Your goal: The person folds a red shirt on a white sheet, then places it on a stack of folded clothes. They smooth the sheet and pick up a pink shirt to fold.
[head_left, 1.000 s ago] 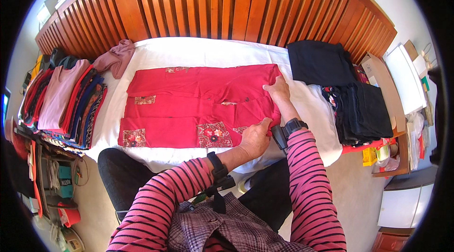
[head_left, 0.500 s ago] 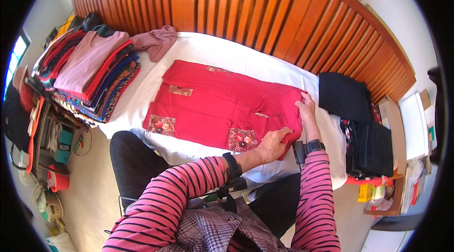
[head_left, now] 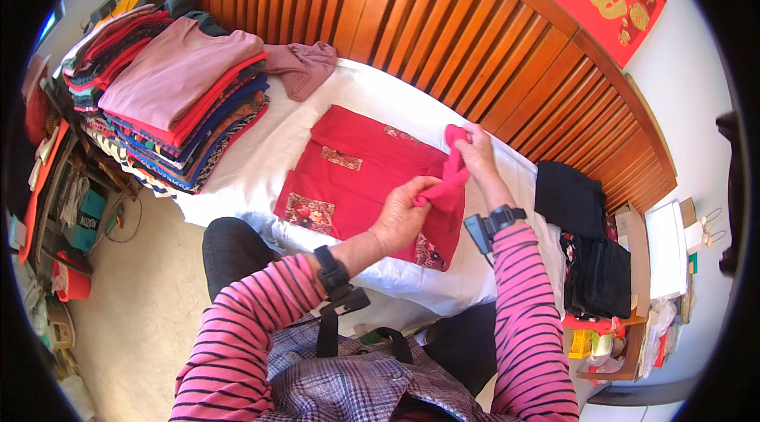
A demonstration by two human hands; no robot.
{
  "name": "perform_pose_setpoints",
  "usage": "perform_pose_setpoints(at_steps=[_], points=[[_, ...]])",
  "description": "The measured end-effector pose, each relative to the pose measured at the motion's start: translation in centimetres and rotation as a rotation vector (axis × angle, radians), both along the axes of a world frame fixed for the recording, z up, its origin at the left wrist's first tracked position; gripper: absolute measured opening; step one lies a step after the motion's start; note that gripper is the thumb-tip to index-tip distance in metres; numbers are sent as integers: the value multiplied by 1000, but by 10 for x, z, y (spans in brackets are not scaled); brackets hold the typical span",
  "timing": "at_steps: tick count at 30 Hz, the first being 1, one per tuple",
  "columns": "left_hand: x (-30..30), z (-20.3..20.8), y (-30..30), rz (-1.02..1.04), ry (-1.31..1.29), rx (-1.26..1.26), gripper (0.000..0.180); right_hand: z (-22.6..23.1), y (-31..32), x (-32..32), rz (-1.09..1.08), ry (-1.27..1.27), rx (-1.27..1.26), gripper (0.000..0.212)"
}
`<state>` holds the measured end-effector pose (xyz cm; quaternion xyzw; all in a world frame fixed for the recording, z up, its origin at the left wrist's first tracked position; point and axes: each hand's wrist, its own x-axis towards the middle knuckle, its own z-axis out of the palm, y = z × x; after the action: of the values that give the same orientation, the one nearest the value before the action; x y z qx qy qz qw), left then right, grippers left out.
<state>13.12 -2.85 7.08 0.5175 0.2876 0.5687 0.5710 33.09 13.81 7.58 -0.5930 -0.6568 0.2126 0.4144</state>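
A red garment (head_left: 372, 176) with floral patches lies on the white bed sheet in front of me. Its right end is lifted and turned up toward the left, over the part lying flat. My left hand (head_left: 402, 214) pinches the lifted edge on the near side. Farther back and to the right, my right hand (head_left: 478, 151) grips the same edge at its far corner. Between the two hands the cloth is stretched in a bunched band. Both wrists wear dark straps with small devices, below striped pink sleeves.
To the left stands a tall stack of folded clothes (head_left: 182, 97), a mauve garment (head_left: 305, 70) beside it. Folded black clothes (head_left: 574, 196) lie at the right end of the bed. A slatted wooden headboard (head_left: 380, 2) runs along the back. A cluttered shelf (head_left: 55, 192) stands far left.
The garment's right end has been lifted off the sheet and carried leftward by both hands, shortening its flat part. The whole view has tilted and shifted.
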Motion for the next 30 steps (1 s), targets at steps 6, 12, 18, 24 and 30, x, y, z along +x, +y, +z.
perform_pose_setpoints(at_steps=[6, 12, 18, 24, 30], points=[[-104, -33, 4, 345, 67, -178, 34, -18, 14, -148, 109, -205, -4, 40], [-151, -74, -7, 458, 172, -480, 33, -58, 3, -212, 163, -281, -19, 46], [-155, -85, -7, 414, 163, -378, 34, -53, 1, -212, 150, -289, 31, 46], [-169, -66, -19, 271, 305, -587, 40, -48, -7, -235, 159, -524, -48, 48], [-185, -31, -30, 431, 952, -294, 48, -42, -14, -246, 164, -572, -151, 52]])
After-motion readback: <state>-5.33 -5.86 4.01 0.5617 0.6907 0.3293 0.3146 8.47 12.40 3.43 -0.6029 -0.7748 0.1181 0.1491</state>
